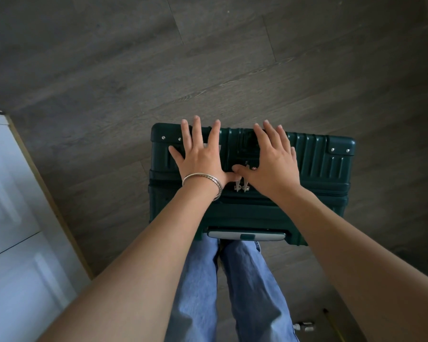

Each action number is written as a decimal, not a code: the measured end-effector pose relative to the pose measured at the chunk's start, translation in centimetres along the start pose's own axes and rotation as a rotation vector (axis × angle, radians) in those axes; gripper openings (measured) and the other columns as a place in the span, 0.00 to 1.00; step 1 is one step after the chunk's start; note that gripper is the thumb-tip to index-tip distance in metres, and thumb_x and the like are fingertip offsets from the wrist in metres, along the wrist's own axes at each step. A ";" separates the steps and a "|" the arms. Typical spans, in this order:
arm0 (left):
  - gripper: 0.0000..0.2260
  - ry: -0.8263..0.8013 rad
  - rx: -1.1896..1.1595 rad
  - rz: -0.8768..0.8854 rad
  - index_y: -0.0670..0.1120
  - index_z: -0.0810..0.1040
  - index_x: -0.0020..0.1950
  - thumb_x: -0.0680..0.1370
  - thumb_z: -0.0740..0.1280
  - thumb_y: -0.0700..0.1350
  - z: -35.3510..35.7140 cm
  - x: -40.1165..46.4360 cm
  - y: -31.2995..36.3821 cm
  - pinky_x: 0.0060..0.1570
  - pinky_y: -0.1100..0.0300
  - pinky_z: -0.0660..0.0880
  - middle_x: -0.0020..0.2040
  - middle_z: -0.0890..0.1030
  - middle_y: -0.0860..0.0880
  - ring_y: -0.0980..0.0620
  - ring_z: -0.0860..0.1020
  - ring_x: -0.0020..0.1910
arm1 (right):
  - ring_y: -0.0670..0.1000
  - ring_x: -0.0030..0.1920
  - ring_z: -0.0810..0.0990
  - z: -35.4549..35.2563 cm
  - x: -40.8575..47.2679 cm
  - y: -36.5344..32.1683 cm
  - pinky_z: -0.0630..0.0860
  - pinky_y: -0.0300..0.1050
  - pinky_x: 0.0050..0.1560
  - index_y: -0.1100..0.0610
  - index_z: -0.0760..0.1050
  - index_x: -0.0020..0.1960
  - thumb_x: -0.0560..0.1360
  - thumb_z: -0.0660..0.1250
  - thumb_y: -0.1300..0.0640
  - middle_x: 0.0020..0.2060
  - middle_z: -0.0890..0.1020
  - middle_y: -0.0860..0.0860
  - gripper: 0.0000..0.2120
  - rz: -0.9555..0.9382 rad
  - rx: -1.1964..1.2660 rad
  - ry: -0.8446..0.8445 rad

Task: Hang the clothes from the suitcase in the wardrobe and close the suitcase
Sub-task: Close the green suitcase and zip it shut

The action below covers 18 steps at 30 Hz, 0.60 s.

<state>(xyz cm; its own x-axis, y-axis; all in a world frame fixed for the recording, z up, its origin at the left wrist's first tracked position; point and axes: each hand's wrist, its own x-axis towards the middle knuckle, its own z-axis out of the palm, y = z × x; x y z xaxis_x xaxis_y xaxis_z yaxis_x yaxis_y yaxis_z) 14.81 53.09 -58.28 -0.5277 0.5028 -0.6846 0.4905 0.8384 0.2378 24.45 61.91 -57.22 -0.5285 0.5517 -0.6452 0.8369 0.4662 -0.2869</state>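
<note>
Dark green suitcase (316, 166): upright on grey wood floor (208, 70), zipped closed; left hand (203, 156) and right hand (272, 161) flat on top, fingers spread, grasping nothing; twin zipper pulls (241, 187) between thumbs

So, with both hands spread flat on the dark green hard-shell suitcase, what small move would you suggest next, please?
Probably lift both hands away: the dark green hard-shell suitcase stands upright and looks closed, its two silver zipper pulls together, while the left hand and right hand only rest flat on it.

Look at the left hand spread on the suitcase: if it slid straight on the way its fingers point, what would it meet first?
The left hand would pass over the far edge of the green suitcase, where its fingertips already lie; beyond that, only bare wood floor shows.
</note>
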 end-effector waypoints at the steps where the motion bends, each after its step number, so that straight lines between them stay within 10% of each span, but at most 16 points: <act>1: 0.51 -0.003 -0.004 -0.002 0.56 0.45 0.76 0.62 0.75 0.60 0.0 0.1 0.0 0.70 0.34 0.46 0.78 0.40 0.48 0.44 0.35 0.76 | 0.52 0.77 0.42 0.0 0.0 -0.1 0.49 0.58 0.75 0.50 0.49 0.77 0.71 0.69 0.44 0.77 0.49 0.48 0.43 0.000 -0.021 0.004; 18: 0.46 0.076 -0.030 -0.012 0.54 0.52 0.75 0.64 0.74 0.59 0.7 0.3 0.3 0.68 0.32 0.50 0.77 0.48 0.46 0.43 0.38 0.76 | 0.57 0.76 0.49 0.9 0.7 -1.7 0.57 0.57 0.73 0.50 0.54 0.74 0.70 0.71 0.50 0.74 0.58 0.50 0.38 0.086 -0.105 0.065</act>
<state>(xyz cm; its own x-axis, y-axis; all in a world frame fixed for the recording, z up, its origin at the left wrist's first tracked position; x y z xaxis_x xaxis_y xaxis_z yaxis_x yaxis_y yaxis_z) 15.28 53.36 -58.85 -0.5848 0.5062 -0.6338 0.4634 0.8498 0.2512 22.81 60.85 -57.84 -0.4666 0.6350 -0.6157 0.8618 0.4830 -0.1550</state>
